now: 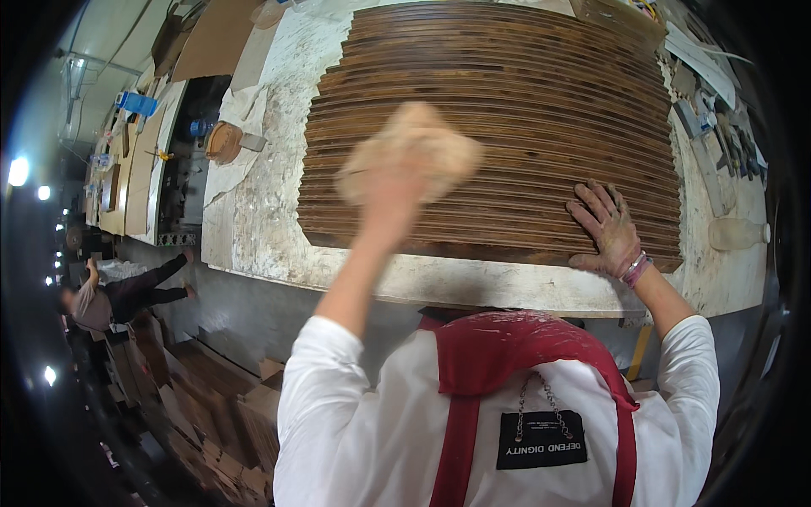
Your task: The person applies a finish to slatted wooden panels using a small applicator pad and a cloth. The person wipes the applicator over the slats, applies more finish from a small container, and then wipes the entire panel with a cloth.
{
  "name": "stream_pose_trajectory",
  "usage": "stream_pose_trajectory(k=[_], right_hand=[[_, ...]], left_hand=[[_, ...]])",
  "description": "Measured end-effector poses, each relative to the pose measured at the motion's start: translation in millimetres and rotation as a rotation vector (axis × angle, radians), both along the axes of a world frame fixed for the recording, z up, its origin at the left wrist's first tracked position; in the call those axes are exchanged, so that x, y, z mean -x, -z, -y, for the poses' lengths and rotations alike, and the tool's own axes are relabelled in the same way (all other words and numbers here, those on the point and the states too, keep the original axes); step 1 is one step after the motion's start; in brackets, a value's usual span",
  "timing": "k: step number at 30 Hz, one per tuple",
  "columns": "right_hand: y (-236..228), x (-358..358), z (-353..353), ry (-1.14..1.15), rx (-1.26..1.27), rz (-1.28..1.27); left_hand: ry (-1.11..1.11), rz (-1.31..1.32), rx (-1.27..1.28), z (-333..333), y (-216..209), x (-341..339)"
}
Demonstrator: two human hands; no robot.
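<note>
A wide dark-brown wooden panel with many parallel grooves (507, 93) lies flat on a paint-stained white table (274, 177). My left hand (393, 182), smeared by motion, grips a pale beige cloth (448, 148) over the left part of the panel. Whether the cloth presses on the wood at this instant is hard to tell. My right hand (606, 228) rests flat near the panel's front right corner, fingers spread on the wood and nothing held. Its skin is stained, and a pinkish band circles the wrist.
A round wooden container (224, 142) with a flat tool sits left of the panel. On the right are a translucent bottle (737, 234) and several hand tools (733, 139). Another person (110, 296) is at far left, near stacked cardboard (224, 380).
</note>
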State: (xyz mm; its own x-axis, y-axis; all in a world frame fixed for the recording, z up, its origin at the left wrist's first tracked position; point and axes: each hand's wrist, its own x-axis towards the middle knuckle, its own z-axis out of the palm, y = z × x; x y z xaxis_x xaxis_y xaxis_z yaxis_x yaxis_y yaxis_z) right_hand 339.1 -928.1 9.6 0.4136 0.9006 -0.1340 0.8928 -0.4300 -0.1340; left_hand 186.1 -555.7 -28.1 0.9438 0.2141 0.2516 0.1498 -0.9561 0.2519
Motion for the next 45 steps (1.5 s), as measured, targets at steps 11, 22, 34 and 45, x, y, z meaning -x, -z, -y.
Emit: stream_pose_trajectory(k=[11,22,34,45], right_hand=[[-1.0,-56.5,-47.9,0.145,-0.170,0.131],[16.9,-57.4,-56.9,0.135,-0.059,0.128],[11.1,-56.9,-59.3,0.130,-0.130,0.124],[10.6,-55.6,-62.9,0.126,-0.132,0.128]], left_hand=[[0.068,0.202,-0.235,-10.9,-36.8,-30.0],[-0.083,-0.231,-0.594,-115.2,-45.7,18.6],[0.181,-0.069,-0.266,-52.1,-37.7,1.4],[0.057,0.015,-0.090,-104.6,-33.0,-19.3]])
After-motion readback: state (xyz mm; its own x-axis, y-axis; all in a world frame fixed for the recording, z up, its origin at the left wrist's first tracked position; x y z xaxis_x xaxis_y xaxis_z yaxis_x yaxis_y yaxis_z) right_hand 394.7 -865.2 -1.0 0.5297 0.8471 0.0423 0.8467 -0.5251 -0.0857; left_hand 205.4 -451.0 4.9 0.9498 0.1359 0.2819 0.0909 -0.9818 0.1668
